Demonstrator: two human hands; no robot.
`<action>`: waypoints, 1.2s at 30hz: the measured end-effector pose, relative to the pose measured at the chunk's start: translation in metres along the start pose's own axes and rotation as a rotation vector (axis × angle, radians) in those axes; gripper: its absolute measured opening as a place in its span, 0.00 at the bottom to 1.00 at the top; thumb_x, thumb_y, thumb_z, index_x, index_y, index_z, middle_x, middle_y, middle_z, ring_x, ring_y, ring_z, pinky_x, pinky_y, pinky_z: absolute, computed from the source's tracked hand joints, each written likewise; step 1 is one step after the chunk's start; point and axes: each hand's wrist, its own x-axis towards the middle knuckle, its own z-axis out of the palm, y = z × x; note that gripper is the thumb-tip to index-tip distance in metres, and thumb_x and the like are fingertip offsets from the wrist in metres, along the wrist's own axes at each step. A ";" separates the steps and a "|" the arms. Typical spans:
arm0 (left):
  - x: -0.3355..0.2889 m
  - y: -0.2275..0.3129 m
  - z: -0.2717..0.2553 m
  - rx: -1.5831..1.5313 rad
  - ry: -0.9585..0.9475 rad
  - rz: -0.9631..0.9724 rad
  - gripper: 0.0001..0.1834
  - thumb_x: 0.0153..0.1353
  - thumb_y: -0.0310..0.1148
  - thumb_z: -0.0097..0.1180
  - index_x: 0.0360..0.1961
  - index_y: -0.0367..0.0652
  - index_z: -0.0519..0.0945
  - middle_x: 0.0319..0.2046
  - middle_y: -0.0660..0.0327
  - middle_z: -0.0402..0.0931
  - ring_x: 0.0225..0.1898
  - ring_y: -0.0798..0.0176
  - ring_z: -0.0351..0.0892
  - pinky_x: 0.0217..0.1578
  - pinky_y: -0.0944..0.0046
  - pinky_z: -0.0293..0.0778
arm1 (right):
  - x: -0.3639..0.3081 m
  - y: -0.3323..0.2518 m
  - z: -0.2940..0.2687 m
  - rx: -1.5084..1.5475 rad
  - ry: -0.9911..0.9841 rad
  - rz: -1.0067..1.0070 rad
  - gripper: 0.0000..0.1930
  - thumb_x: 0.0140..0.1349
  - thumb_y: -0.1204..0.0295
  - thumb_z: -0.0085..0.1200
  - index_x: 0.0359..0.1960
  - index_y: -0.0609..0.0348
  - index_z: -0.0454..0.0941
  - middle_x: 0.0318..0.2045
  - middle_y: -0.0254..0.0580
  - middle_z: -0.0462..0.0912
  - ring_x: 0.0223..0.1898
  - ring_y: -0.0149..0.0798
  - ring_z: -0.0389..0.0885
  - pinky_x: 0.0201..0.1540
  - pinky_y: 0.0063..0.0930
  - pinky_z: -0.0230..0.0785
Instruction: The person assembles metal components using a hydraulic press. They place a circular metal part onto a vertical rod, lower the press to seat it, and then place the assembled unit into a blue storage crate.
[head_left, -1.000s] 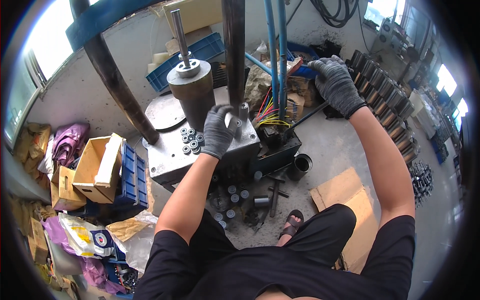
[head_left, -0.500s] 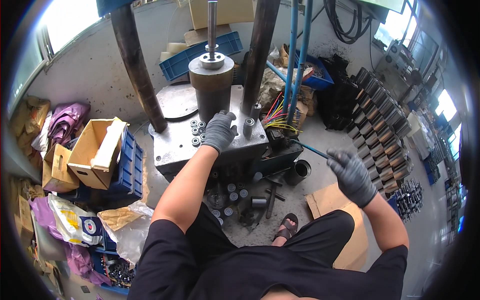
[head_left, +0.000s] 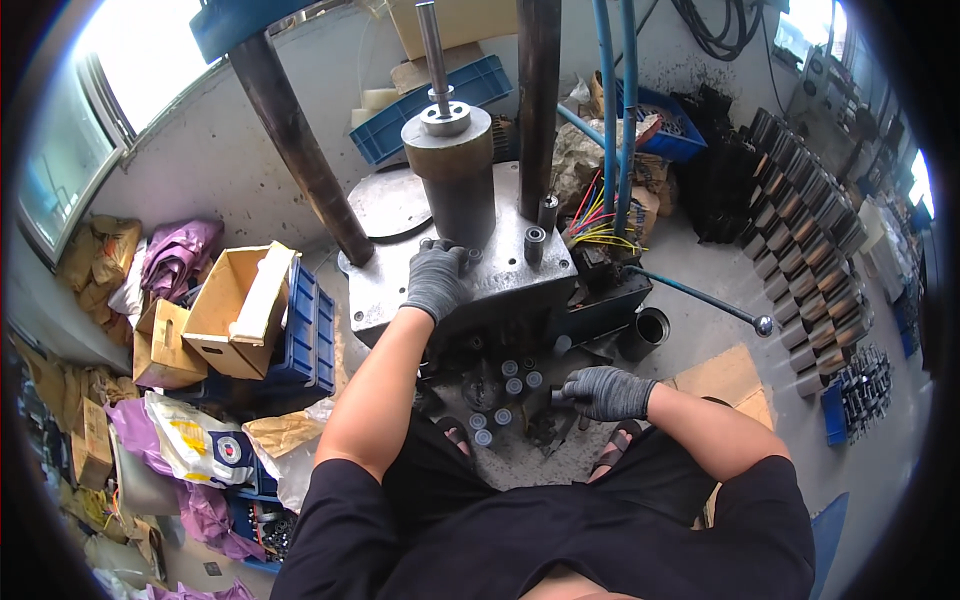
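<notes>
My left hand (head_left: 438, 280), in a grey glove, rests low over the press's metal table (head_left: 510, 280) with its fingers curled. A small ring-shaped metal part (head_left: 473, 256) shows at its fingertips; the hand hides the table beneath. Beside it stands a thick steel cylinder (head_left: 453, 190) with a flanged ring and upright rod (head_left: 434, 50) on top. My right hand (head_left: 610, 393), also gloved, is low over the floor, fingers closed around a short dark cylinder (head_left: 560, 396), partly hidden. The blue lever (head_left: 695, 295) with a ball knob stands free, above and right of that hand.
Several pale-ended round parts (head_left: 503, 415) lie on the floor near my feet. An open dark tube (head_left: 652, 326) stands by the press. Cardboard boxes (head_left: 225, 345) and a blue crate (head_left: 312, 330) are at left; stacked metal cylinders (head_left: 800, 260) fill the right.
My right hand has let go of the lever and come down left to the short dark cylinder. My left hand has moved slightly over the small ring parts, covering them. The view has shifted.
</notes>
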 end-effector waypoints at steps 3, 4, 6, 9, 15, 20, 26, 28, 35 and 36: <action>-0.002 0.011 0.004 0.058 -0.002 0.040 0.27 0.55 0.51 0.72 0.53 0.52 0.87 0.59 0.55 0.80 0.65 0.42 0.71 0.68 0.43 0.67 | 0.015 -0.010 -0.007 0.049 -0.049 0.120 0.16 0.67 0.66 0.60 0.55 0.52 0.84 0.43 0.49 0.84 0.47 0.55 0.85 0.51 0.46 0.79; -0.001 0.014 0.006 0.084 0.007 0.059 0.28 0.55 0.52 0.72 0.54 0.52 0.87 0.61 0.54 0.79 0.68 0.41 0.69 0.69 0.42 0.65 | 0.016 -0.006 -0.007 0.032 -0.048 0.122 0.16 0.67 0.65 0.60 0.54 0.53 0.84 0.43 0.49 0.84 0.47 0.55 0.85 0.51 0.46 0.79; 0.001 0.022 0.012 0.115 -0.030 0.081 0.30 0.54 0.54 0.73 0.54 0.49 0.86 0.65 0.52 0.76 0.71 0.39 0.65 0.72 0.39 0.59 | 0.019 0.001 -0.005 -0.001 -0.047 0.129 0.15 0.68 0.64 0.59 0.54 0.54 0.84 0.44 0.50 0.84 0.47 0.55 0.85 0.51 0.47 0.78; -0.004 0.031 0.022 0.155 -0.009 0.169 0.31 0.52 0.53 0.74 0.53 0.46 0.86 0.64 0.52 0.76 0.71 0.39 0.66 0.71 0.39 0.60 | 0.019 -0.007 -0.017 0.035 0.035 0.106 0.15 0.68 0.64 0.60 0.52 0.56 0.84 0.44 0.50 0.85 0.47 0.55 0.85 0.52 0.47 0.78; -0.016 0.039 0.045 0.038 0.055 0.319 0.17 0.55 0.38 0.71 0.44 0.43 0.84 0.54 0.52 0.80 0.62 0.42 0.74 0.63 0.43 0.71 | 0.024 0.008 -0.034 0.024 0.356 -0.009 0.16 0.58 0.72 0.65 0.49 0.57 0.85 0.43 0.47 0.85 0.47 0.54 0.85 0.52 0.44 0.80; -0.026 0.071 0.047 -0.188 0.045 0.399 0.14 0.61 0.31 0.64 0.47 0.39 0.82 0.48 0.49 0.83 0.53 0.39 0.80 0.54 0.45 0.77 | 0.030 0.010 -0.056 0.012 0.684 -0.060 0.19 0.55 0.73 0.65 0.50 0.60 0.84 0.46 0.51 0.85 0.50 0.55 0.84 0.54 0.45 0.79; -0.052 0.123 0.017 -1.247 -0.286 -0.028 0.19 0.74 0.31 0.60 0.62 0.36 0.74 0.54 0.54 0.81 0.56 0.61 0.79 0.60 0.60 0.76 | 0.037 -0.013 -0.067 0.092 0.820 -0.051 0.25 0.56 0.69 0.70 0.57 0.59 0.82 0.54 0.50 0.83 0.54 0.52 0.85 0.58 0.39 0.80; -0.049 0.128 0.010 -1.310 -0.287 -0.018 0.24 0.75 0.34 0.57 0.68 0.37 0.70 0.58 0.54 0.78 0.60 0.61 0.76 0.63 0.60 0.73 | 0.032 -0.018 -0.078 0.121 0.870 -0.092 0.22 0.57 0.69 0.70 0.54 0.58 0.83 0.51 0.49 0.84 0.52 0.52 0.86 0.57 0.39 0.80; -0.036 0.133 -0.007 -1.367 -0.392 0.096 0.28 0.76 0.35 0.54 0.74 0.39 0.66 0.60 0.53 0.77 0.61 0.62 0.76 0.64 0.61 0.73 | 0.021 -0.021 -0.084 0.146 0.937 -0.136 0.17 0.58 0.69 0.71 0.48 0.55 0.85 0.47 0.45 0.86 0.49 0.51 0.87 0.53 0.39 0.81; -0.029 0.129 -0.004 -1.293 -0.385 0.157 0.28 0.76 0.34 0.55 0.74 0.39 0.66 0.59 0.54 0.78 0.59 0.62 0.77 0.63 0.61 0.74 | 0.020 -0.022 -0.086 0.150 0.957 -0.147 0.16 0.57 0.69 0.72 0.47 0.55 0.85 0.46 0.45 0.85 0.48 0.51 0.87 0.52 0.38 0.81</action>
